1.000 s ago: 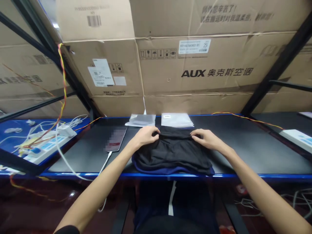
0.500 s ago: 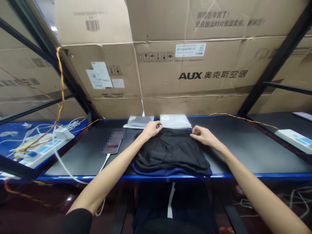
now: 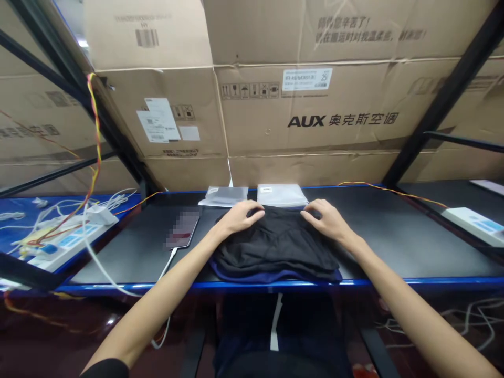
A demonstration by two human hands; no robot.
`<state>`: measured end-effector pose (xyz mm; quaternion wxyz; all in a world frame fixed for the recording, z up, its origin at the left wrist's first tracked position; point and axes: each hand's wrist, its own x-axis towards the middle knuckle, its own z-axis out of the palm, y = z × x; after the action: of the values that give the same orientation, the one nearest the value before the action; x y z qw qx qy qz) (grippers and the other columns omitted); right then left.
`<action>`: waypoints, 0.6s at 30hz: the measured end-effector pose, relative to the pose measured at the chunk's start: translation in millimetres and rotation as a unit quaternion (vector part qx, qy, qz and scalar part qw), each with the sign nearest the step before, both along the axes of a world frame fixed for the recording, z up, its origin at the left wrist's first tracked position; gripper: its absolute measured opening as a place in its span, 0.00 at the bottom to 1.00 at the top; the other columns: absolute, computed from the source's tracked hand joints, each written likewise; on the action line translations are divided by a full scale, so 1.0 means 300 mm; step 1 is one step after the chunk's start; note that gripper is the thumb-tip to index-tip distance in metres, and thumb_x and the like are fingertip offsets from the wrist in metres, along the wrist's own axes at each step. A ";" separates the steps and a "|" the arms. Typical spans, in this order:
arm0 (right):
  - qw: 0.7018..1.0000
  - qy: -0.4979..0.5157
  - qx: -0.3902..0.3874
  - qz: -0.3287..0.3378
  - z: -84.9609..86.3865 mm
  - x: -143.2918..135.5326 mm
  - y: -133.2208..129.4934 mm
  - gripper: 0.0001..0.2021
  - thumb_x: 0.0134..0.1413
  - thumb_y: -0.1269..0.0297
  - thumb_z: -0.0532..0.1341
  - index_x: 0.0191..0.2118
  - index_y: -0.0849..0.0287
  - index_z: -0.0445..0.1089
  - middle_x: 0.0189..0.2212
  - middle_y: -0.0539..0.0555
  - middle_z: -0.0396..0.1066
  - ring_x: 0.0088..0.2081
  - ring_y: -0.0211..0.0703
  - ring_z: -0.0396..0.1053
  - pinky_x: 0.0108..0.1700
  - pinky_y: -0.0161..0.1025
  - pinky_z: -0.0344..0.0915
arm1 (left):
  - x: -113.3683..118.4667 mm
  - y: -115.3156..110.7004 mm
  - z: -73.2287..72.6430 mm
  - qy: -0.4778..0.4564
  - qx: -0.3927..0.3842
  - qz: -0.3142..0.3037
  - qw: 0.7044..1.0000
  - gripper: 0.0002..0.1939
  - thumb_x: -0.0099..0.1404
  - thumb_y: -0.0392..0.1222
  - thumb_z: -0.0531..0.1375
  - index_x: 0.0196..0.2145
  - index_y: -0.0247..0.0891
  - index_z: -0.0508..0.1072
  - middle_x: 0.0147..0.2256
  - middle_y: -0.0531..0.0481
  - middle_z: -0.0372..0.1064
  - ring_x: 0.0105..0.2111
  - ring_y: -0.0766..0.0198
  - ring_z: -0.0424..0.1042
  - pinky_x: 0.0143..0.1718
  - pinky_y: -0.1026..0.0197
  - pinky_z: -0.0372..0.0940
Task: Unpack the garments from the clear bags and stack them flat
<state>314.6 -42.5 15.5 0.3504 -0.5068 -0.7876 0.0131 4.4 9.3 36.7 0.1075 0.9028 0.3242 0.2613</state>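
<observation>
A folded black garment (image 3: 279,241) lies on the dark tabletop in front of me, over a navy blue piece of cloth (image 3: 271,275) whose edge shows along the front. My left hand (image 3: 242,216) is at the garment's far left edge, thumb and fingers curled together around the cloth there. At the far right edge, my right hand (image 3: 325,218) has its thumb and forefinger curled on the same edge. Just behind the garment lie two flat translucent packets, a left packet (image 3: 226,196) and a right packet (image 3: 281,195) with a small label.
A phone (image 3: 183,229) with a white cable lies left of the garment. Power strips stand at the left (image 3: 74,239) and right (image 3: 476,224). Large cardboard sheets (image 3: 255,126) wall off the back, between black metal posts. A blue edge (image 3: 157,287) runs along the table's front.
Both hands have shifted slightly inward and toward me along the garment's far edge, thumbs now lying more over the cloth. The garment and packets stay about where they were.
</observation>
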 end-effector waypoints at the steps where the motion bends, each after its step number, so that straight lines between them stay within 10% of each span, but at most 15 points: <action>1: 0.999 0.001 -0.011 0.030 0.008 -0.021 -0.012 0.13 0.62 0.52 0.56 0.37 0.53 0.74 0.37 0.56 0.76 0.43 0.52 0.71 0.48 0.49 0.68 | -0.011 -0.021 0.002 0.019 -0.009 -0.025 0.999 0.17 0.70 0.51 0.55 0.48 0.40 0.76 0.50 0.45 0.74 0.52 0.56 0.71 0.57 0.54 0.63; 9: 0.970 -0.101 -0.175 0.135 -0.007 -0.140 -0.084 0.29 0.61 0.42 0.56 0.63 0.50 0.64 0.67 0.57 0.55 0.68 0.58 0.50 0.68 0.59 0.48 | -0.065 -0.108 -0.058 0.173 -0.074 -0.049 0.981 0.34 0.67 0.63 0.55 0.66 0.49 0.58 0.70 0.44 0.43 0.69 0.45 0.45 0.67 0.40 0.44; 18: 0.959 -0.154 -0.202 0.124 -0.024 -0.123 -0.077 0.32 0.61 0.38 0.52 0.67 0.44 0.56 0.70 0.54 0.46 0.70 0.57 0.42 0.69 0.63 0.38 | -0.061 -0.104 -0.084 0.186 -0.046 -0.042 0.981 0.35 0.67 0.64 0.55 0.67 0.50 0.57 0.70 0.45 0.41 0.69 0.45 0.45 0.67 0.40 0.44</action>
<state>277.6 -65.7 8.2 0.1108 -0.4613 -0.8696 0.1370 -14.0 -21.9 11.5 0.0975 0.9426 0.3118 0.0693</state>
